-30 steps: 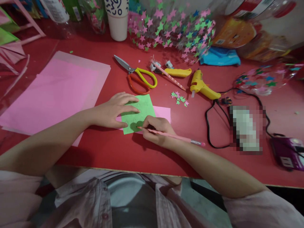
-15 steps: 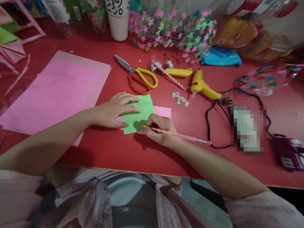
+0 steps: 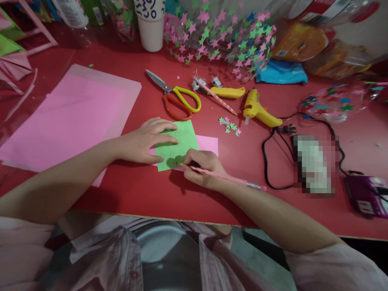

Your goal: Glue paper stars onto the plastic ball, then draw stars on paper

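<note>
My left hand (image 3: 148,139) lies with its fingers spread on the left side of a green paper square (image 3: 183,139). Faint pencil lines show on the green paper. Beneath it, a pink piece of paper (image 3: 209,144) sticks out on the right and a little on the left. My right hand (image 3: 204,167) is closed around a pink pencil (image 3: 226,176), whose tip is at the lower middle of the green paper. The pencil's eraser end points to the right, over my forearm.
Large pink sheets (image 3: 79,117) lie at the left. Beyond the green paper are scissors (image 3: 172,95), a second pencil (image 3: 216,97), a yellow cutter (image 3: 227,92), small paper stars (image 3: 230,126) and a yellow glue gun (image 3: 259,109) with a black cord. A patterned cup (image 3: 151,30) stands at the back.
My right hand and the pencil have shifted slightly left, the tip moving left and a little down across the green paper. My left hand stays where it was.
</note>
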`<state>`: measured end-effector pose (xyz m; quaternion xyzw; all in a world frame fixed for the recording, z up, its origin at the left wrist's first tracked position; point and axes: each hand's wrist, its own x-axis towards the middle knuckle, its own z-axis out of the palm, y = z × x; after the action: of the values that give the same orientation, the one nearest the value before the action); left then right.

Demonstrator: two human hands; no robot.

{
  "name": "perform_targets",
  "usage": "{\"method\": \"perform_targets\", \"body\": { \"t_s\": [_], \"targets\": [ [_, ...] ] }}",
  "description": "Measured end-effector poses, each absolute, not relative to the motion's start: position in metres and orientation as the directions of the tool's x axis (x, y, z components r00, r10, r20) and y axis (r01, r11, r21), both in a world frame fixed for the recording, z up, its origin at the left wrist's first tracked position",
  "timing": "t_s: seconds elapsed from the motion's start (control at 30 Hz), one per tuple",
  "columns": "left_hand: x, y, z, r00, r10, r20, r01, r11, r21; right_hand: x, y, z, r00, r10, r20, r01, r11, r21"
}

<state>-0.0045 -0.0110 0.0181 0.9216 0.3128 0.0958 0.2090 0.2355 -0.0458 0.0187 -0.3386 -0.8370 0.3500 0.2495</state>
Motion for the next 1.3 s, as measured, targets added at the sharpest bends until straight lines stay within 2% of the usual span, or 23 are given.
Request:
{"method": "perform_targets", "body": {
  "t_s": [0.27,0.57,0.67,0.8,0.9,1.1,1.3],
  "targets": [
    [-0.004,-0.011,0.019,0.784,0.619,0.051,0.536,-0.715,0.449,0.235,-0.045,0.019,-0.710,0.654,0.259,0.283,0.603,-0.746],
    [-0.005,-0.011,0.017,0.779,0.625,0.061,0.535,-0.711,0.456,0.235,-0.045,0.019,-0.729,0.643,0.233,0.303,0.609,-0.733],
    [-0.004,-0.011,0.016,0.778,0.625,0.068,0.532,-0.712,0.459,0.236,-0.044,0.019,-0.709,0.677,0.199,0.292,0.538,-0.791],
    [-0.005,-0.011,0.017,0.774,0.630,0.065,0.538,-0.708,0.458,0.240,-0.038,0.022,-0.585,0.804,0.109,0.270,0.320,-0.908],
    [-0.007,-0.010,0.019,0.780,0.624,0.043,0.541,-0.707,0.455,0.244,-0.035,0.025,-0.521,0.852,0.054,0.291,0.237,-0.927],
    [-0.012,-0.010,0.025,0.783,0.622,0.029,0.552,-0.715,0.428,0.245,-0.036,0.026,-0.630,0.776,0.037,0.304,0.290,-0.907],
    [-0.008,-0.014,0.025,0.796,0.603,0.048,0.527,-0.730,0.436,0.242,-0.037,0.021,-0.626,0.773,0.098,0.334,0.380,-0.863]
  ]
}}
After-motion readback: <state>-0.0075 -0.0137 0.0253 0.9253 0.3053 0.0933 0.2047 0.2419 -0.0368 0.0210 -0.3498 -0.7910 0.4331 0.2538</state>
